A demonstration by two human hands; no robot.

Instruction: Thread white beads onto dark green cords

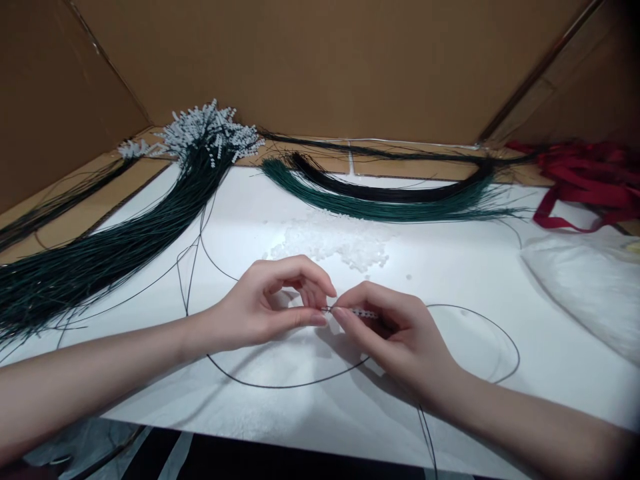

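Note:
My left hand and my right hand meet fingertip to fingertip over a white sheet. The right hand pinches a small white plastic clasp lying along its fingers. The left hand pinches the end of a thin dark cord right at the clasp's tip. That cord loops on the sheet under both hands and runs off past my right wrist. A loose pile of white plastic clasps lies just beyond my hands.
A thick bundle of dark green cords with white clasps on their ends fans out at left. Plain green and black cords lie at the back. Red ribbons and a clear plastic bag sit at right. Cardboard walls surround everything.

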